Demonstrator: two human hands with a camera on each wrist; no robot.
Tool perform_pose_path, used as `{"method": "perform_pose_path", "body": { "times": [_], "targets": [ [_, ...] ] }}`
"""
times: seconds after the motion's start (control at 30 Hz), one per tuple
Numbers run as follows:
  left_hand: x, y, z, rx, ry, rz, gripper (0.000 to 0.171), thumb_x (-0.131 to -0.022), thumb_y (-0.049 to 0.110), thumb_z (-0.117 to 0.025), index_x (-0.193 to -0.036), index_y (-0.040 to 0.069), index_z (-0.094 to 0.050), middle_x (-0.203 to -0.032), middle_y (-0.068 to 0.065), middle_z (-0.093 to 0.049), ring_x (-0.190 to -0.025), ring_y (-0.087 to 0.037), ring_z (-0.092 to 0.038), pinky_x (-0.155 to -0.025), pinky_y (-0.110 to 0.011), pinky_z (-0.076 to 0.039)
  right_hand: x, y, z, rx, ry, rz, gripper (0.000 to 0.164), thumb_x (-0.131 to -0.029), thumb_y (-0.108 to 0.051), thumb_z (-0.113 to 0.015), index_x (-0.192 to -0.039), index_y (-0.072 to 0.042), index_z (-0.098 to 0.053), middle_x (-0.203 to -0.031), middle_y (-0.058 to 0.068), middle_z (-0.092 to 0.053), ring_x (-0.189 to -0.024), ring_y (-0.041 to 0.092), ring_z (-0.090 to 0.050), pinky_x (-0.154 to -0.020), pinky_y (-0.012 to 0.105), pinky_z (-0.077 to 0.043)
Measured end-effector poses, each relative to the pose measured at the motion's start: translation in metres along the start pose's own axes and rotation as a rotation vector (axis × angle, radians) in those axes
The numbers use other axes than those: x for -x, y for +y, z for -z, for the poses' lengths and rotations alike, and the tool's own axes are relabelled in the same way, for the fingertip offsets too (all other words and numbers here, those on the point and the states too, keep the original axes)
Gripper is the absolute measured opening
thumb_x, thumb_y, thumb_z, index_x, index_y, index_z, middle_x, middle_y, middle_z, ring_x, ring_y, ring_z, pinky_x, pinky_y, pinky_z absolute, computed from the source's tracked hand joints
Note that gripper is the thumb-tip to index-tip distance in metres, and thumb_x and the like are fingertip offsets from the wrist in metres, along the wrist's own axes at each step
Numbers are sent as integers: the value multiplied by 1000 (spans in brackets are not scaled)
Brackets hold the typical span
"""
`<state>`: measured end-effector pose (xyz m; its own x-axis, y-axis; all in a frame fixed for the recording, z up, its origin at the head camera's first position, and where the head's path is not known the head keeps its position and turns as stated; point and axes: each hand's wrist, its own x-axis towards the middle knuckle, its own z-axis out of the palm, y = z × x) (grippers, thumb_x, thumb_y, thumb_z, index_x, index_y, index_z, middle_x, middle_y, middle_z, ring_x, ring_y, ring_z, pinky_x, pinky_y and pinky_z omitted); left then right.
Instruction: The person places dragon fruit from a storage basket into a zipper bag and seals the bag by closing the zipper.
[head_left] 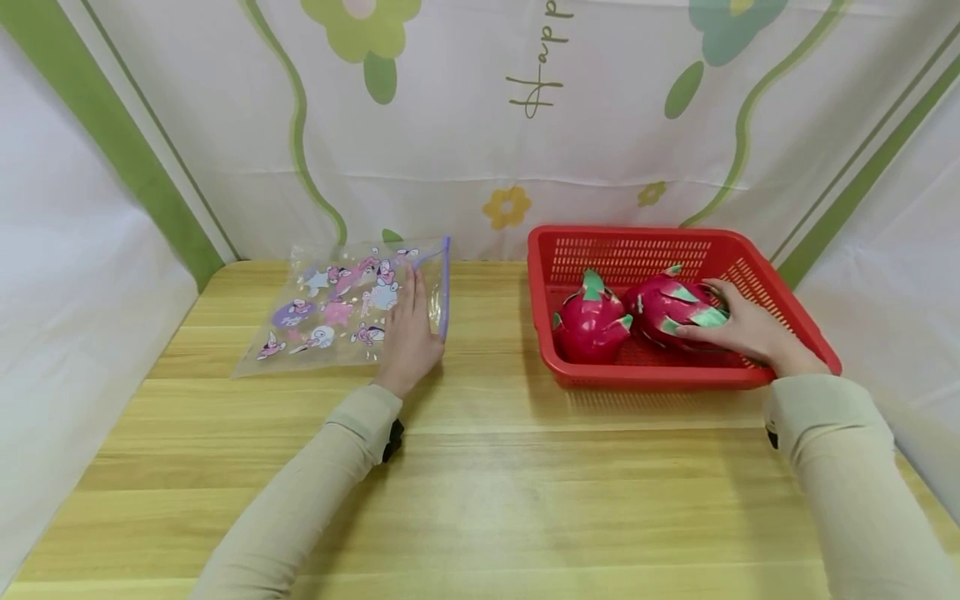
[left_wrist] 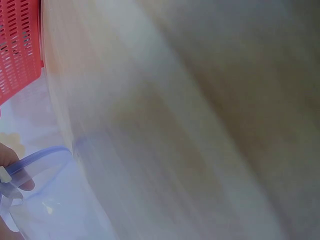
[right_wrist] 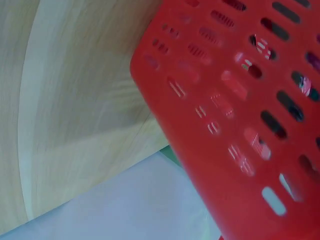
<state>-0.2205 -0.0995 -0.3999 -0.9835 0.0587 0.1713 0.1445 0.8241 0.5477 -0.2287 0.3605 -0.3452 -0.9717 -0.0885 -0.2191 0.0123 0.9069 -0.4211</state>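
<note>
While the clear printed bag (head_left: 337,321) lies at the left of the table (head_left: 480,475), the left hand (head_left: 408,333) rests over it beside its purple edge (head_left: 445,292), fingers fairly straight from above. From below, the left wrist view shows what the head view hides: the mouth gaping and the fingers pinching its raised lip, one fingertip visible through the film. Farther right, inside a red basket (head_left: 660,377), sits the left dragon fruit (head_left: 592,329); beside it, the right hand (head_left: 750,329), thumb and fingers partly spread, grips the right dragon fruit (head_left: 667,304). The right wrist view shows the basket's slotted outside, with that grip hidden.
</note>
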Motion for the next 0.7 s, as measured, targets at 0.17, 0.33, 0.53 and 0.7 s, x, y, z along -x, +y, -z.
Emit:
{"method": "perform_pose_path", "body": {
  "times": [0.17, 0.33, 0.53, 0.7],
  "targets": [
    [0, -1, 0, 54, 24, 13, 111, -69, -8, -68, -152, 5, 4, -161, -5, 15, -142, -40, -26, -117, -51, -26, 1, -2, -1, -10, 38, -7, 104, -79, -58, -66, -150, -7, -9, -137, 32, -34, -114, 49, -40, -90, 66, -43],
    [-1, -3, 2, 90, 37, 32, 111, -68, -8, -69, -152, 3, 2, -161, -11, 13, -128, -44, -42, -105, -50, -44, 1, -4, 1, 16, 62, -6, 103, -78, -59, -67, -151, -9, -14, -136, 33, -36, -113, 49, -40, -90, 66, -43],
    [-1, -4, 3, 113, 43, 44, 110, -69, -7, -69, -153, 2, 2, -161, -18, 2, -130, -45, -39, -108, -51, -41, 1, -5, 4, 40, 71, -9, 102, -80, -59, -64, -153, -8, -14, -137, 36, -35, -113, 52, -39, -90, 68, -41],
    [0, -4, 5, 79, 46, 40, 109, -70, -4, -70, -152, 1, 1, -161, -19, -1, -141, -44, -25, -118, -52, -24, 2, -7, 6, 37, 51, -22, 103, -82, -58, -62, -153, -7, -10, -139, 38, -31, -114, 53, -37, -90, 69, -40]
  ]
}}
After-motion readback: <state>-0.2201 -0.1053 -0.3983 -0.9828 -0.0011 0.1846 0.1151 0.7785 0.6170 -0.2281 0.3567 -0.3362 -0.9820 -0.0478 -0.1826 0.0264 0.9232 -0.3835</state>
